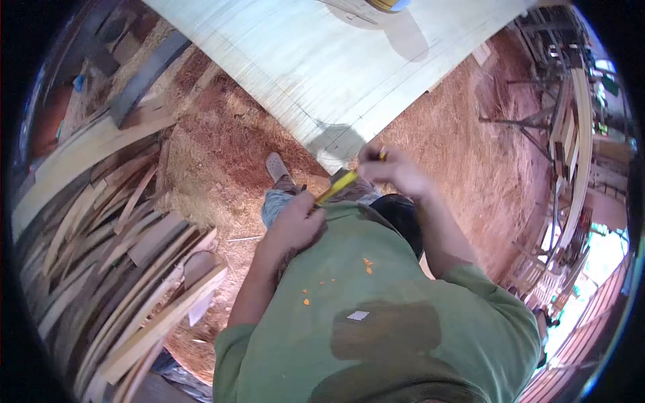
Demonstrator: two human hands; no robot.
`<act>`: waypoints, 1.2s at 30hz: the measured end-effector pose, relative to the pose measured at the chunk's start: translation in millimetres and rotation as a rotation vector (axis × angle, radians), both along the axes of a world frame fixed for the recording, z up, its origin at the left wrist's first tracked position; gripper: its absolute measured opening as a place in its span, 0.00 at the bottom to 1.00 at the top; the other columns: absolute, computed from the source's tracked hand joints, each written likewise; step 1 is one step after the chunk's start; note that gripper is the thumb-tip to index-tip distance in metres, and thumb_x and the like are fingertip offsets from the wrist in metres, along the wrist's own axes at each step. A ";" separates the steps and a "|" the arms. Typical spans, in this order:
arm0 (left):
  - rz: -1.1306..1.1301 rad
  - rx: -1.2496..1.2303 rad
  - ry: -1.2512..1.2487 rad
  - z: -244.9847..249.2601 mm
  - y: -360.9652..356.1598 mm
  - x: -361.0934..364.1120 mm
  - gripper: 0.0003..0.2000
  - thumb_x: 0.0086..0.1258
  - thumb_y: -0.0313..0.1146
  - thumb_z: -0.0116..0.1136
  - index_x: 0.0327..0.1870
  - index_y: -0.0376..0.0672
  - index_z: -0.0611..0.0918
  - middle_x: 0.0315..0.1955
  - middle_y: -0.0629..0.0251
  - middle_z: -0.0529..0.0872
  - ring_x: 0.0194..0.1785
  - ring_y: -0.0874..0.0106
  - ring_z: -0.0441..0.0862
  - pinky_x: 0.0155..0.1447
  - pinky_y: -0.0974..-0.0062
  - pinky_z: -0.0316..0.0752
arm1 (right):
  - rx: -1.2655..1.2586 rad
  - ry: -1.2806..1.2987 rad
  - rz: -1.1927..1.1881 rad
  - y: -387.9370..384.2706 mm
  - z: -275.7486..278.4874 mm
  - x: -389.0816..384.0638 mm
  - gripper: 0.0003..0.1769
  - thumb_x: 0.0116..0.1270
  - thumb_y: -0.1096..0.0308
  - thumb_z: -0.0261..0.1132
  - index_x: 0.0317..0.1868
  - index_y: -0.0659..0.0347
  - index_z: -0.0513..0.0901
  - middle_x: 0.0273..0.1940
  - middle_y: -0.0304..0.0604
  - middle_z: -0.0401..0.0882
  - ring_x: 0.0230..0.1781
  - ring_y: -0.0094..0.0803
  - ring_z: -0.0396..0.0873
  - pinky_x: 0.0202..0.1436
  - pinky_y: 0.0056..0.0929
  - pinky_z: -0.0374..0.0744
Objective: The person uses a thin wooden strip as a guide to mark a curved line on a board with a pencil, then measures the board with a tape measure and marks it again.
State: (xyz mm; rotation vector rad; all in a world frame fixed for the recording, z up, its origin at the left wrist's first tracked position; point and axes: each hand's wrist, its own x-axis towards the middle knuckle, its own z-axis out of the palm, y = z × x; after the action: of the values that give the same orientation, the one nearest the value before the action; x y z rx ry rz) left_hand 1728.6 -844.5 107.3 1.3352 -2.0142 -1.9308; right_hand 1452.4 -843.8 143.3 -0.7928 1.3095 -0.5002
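A yellow strip that looks like a tape measure blade (pixel 338 187) stretches at a slant between my two hands, in front of my body. My left hand (pixel 297 220) is closed at its lower end, and the tape's case cannot be made out. Closed at the upper end, my right hand (pixel 393 169) is slightly blurred. A small dark and yellow piece (pixel 383 155) shows at its fingers, too small to name. Just beyond the hands lies the near corner of a large pale wooden board (pixel 322 74), with thin lines drawn on it.
Many planks and offcuts (pixel 134 269) are piled on the left. Sawdust (pixel 222 134) covers the reddish floor. A yellow and blue object (pixel 390 4) sits on the board's far part, cut off by the frame. Long boards (pixel 579 148) lean on a rack at the right.
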 end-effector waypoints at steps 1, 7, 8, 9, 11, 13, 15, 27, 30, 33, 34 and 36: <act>-0.023 0.010 -0.150 -2.5 -0.8 1.6 0.19 0.74 0.45 0.57 0.45 0.32 0.80 0.39 0.41 0.84 0.46 0.45 0.84 0.52 0.53 0.77 | 0.021 0.060 -0.069 -15.8 4.4 -13.6 0.14 0.67 0.61 0.73 0.40 0.64 0.84 0.32 0.35 0.81 0.35 0.23 0.78 0.41 0.28 0.76; 0.221 0.184 -0.376 6.2 29.7 -17.8 0.26 0.80 0.52 0.49 0.45 0.31 0.85 0.40 0.37 0.87 0.48 0.42 0.85 0.54 0.54 0.78 | -0.327 0.423 0.450 -99.9 -16.8 -37.6 0.16 0.67 0.59 0.71 0.42 0.65 0.86 0.28 0.38 0.81 0.30 0.26 0.77 0.37 0.31 0.75; 0.320 0.201 -0.406 2.2 40.2 -23.3 0.26 0.80 0.52 0.50 0.45 0.31 0.85 0.39 0.37 0.87 0.47 0.42 0.85 0.53 0.54 0.78 | -0.332 0.412 0.477 -110.2 -18.9 -33.4 0.16 0.67 0.59 0.71 0.42 0.65 0.86 0.28 0.38 0.81 0.30 0.26 0.77 0.37 0.31 0.75; 0.418 0.213 -0.430 -0.2 47.1 -30.2 0.26 0.79 0.52 0.50 0.45 0.32 0.86 0.38 0.37 0.87 0.46 0.42 0.86 0.52 0.53 0.78 | -0.424 0.453 0.589 -121.2 -19.0 -27.8 0.18 0.66 0.56 0.72 0.41 0.66 0.88 0.27 0.41 0.81 0.28 0.28 0.78 0.36 0.32 0.75; 0.483 0.222 -0.457 5.9 55.9 -39.8 0.26 0.79 0.51 0.51 0.44 0.32 0.86 0.37 0.37 0.87 0.45 0.42 0.86 0.51 0.53 0.78 | -0.524 0.490 0.720 -141.1 -21.7 -18.2 0.20 0.64 0.54 0.73 0.40 0.66 0.89 0.25 0.44 0.82 0.26 0.31 0.78 0.34 0.34 0.75; 0.544 0.238 -0.490 15.1 64.7 -48.1 0.25 0.78 0.51 0.51 0.43 0.32 0.86 0.36 0.37 0.87 0.44 0.41 0.86 0.50 0.52 0.78 | -0.441 0.484 0.882 -156.7 -28.7 -8.0 0.21 0.60 0.53 0.75 0.38 0.65 0.91 0.24 0.48 0.83 0.26 0.33 0.80 0.35 0.36 0.77; 0.673 0.214 -0.478 19.0 71.4 -57.5 0.25 0.78 0.50 0.53 0.42 0.31 0.85 0.34 0.36 0.86 0.43 0.40 0.86 0.49 0.51 0.77 | -0.496 0.497 0.923 -165.2 -34.4 1.0 0.20 0.59 0.53 0.76 0.37 0.65 0.92 0.25 0.47 0.84 0.27 0.34 0.81 0.35 0.36 0.77; 0.724 0.073 -0.685 19.1 72.1 -70.6 0.27 0.76 0.52 0.51 0.40 0.29 0.86 0.37 0.33 0.86 0.47 0.39 0.85 0.55 0.51 0.77 | -0.707 0.486 0.960 -182.8 -58.2 5.6 0.22 0.54 0.52 0.79 0.39 0.64 0.93 0.30 0.48 0.87 0.34 0.36 0.84 0.43 0.35 0.78; 0.738 0.110 -0.674 15.8 70.2 -68.2 0.27 0.76 0.52 0.52 0.39 0.29 0.86 0.37 0.34 0.86 0.47 0.40 0.85 0.55 0.52 0.77 | -0.661 0.443 0.930 -181.8 -55.2 4.2 0.23 0.53 0.51 0.79 0.38 0.64 0.93 0.29 0.48 0.86 0.33 0.37 0.83 0.42 0.36 0.78; 0.728 0.178 -0.657 19.4 65.5 -68.4 0.27 0.76 0.52 0.52 0.39 0.29 0.86 0.38 0.33 0.86 0.47 0.41 0.86 0.55 0.52 0.77 | -0.592 0.452 0.931 -179.7 -52.3 6.2 0.23 0.53 0.51 0.78 0.38 0.64 0.93 0.29 0.48 0.85 0.33 0.38 0.82 0.42 0.36 0.77; 0.728 0.163 -0.673 19.6 65.7 -68.8 0.27 0.76 0.51 0.52 0.39 0.29 0.86 0.38 0.33 0.86 0.47 0.41 0.86 0.55 0.52 0.77 | -0.628 0.469 0.935 -178.9 -53.0 7.0 0.23 0.53 0.50 0.78 0.38 0.63 0.93 0.30 0.48 0.86 0.33 0.39 0.83 0.43 0.37 0.77; 0.728 0.147 -0.688 18.3 64.8 -67.9 0.27 0.76 0.51 0.52 0.39 0.28 0.86 0.38 0.33 0.86 0.47 0.41 0.86 0.55 0.52 0.77 | -0.665 0.486 0.940 -179.4 -53.8 6.5 0.23 0.54 0.50 0.77 0.38 0.63 0.93 0.30 0.49 0.86 0.33 0.39 0.83 0.43 0.37 0.77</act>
State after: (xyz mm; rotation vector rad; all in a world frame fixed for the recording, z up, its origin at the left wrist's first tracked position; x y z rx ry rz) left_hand 1660.7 -779.7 125.6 2.5606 -1.2069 -1.3908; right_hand 1458.9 -1023.2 89.5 -2.0394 1.0225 0.0539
